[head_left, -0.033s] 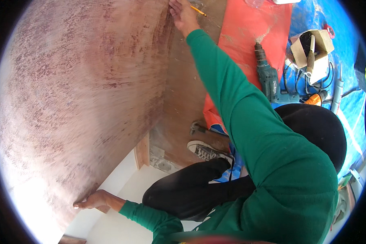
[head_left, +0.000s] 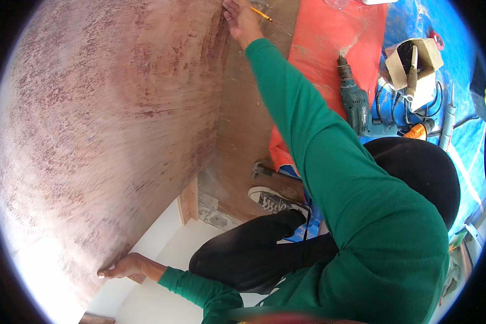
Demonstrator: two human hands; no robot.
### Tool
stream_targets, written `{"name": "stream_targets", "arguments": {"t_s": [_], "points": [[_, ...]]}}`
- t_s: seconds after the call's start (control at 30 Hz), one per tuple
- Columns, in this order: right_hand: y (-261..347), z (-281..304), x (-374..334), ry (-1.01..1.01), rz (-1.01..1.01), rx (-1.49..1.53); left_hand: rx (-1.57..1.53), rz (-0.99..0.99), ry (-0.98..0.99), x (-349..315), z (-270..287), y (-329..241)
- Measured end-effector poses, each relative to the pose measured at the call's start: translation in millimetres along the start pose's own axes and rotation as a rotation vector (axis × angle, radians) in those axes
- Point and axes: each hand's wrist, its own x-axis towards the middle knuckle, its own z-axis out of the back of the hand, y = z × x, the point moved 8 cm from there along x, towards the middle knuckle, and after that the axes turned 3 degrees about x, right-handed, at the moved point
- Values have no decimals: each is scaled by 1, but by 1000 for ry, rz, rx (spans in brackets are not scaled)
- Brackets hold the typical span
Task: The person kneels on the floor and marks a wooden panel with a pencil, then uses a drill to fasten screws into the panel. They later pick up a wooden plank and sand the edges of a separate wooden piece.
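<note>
Left hand (head_left: 128,265) pinches panel (head_left: 108,119) edge; right hand (head_left: 243,22) touches it, grip unclear.
Hammer (head_left: 257,169) near shoe (head_left: 271,201); drill (head_left: 356,105), open carton (head_left: 429,55) beyond sleeve (head_left: 308,116).

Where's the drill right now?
In the head view, the drill lies right of centre in the upper half, its chuck over the red sheet, between the green right sleeve and the open cardboard box.

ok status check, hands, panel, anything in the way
Left hand at near edge of mottled brown panel. Right hand at its right edge. Power drill and hammer lie to its right, apart from it.
</note>
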Motion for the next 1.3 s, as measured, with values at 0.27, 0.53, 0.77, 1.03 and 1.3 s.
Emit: {"name": "stream_targets", "arguments": {"t_s": [0.27, 0.53, 0.77, 1.03, 1.3], "points": [[-13, 8, 19, -2, -64, -25, -104, -118, 117, 16, -1, 13], [-16, 14, 27, 13, -48, -12, -139, -136, 128, 21, 0, 20], [-20, 11, 34, 92, -29, -9, -156, -148, 153, 17, -6, 16], [-22, 13, 37, 63, -32, 1, -121, -107, 99, -3, -16, -3], [-20, 5, 32, 45, 2, 36, -105, -135, 165, -23, -28, -21]]}}
